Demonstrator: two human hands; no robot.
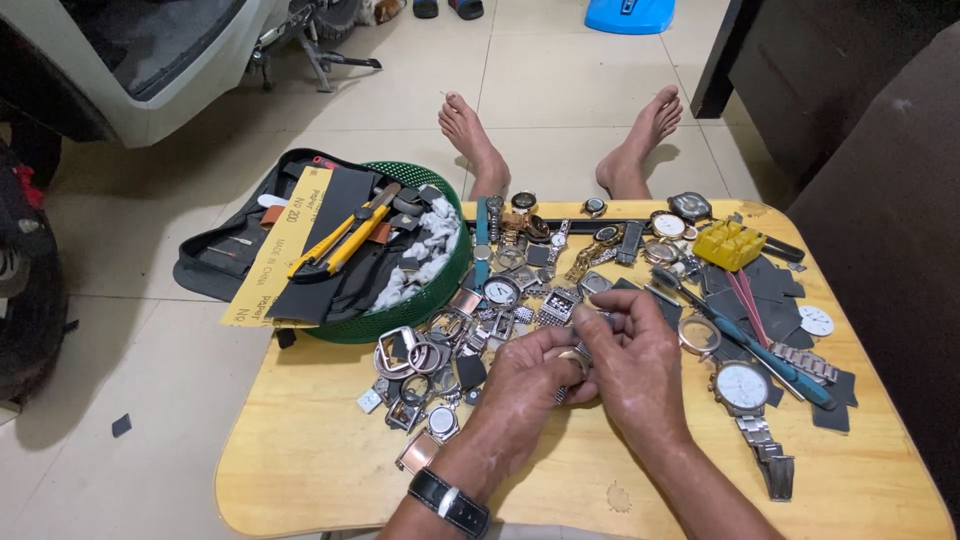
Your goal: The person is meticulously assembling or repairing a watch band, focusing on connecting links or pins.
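Hands are meeting over the wooden desk [300, 460]: left hand [525, 385] and right hand [635, 365] both pinching a small watch case [575, 358], wristwatch [745, 390] lying at three o'clock.

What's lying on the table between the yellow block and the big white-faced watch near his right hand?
In the head view, dark square pads, thin red sticks and a blue-handled tool lie between the yellow block and the white-faced watch.

The counter [300, 450] is pale wood, smooth with a slight shine. The watch cases [440, 350] look like glossy metal. The basket [440, 290] is green plastic.
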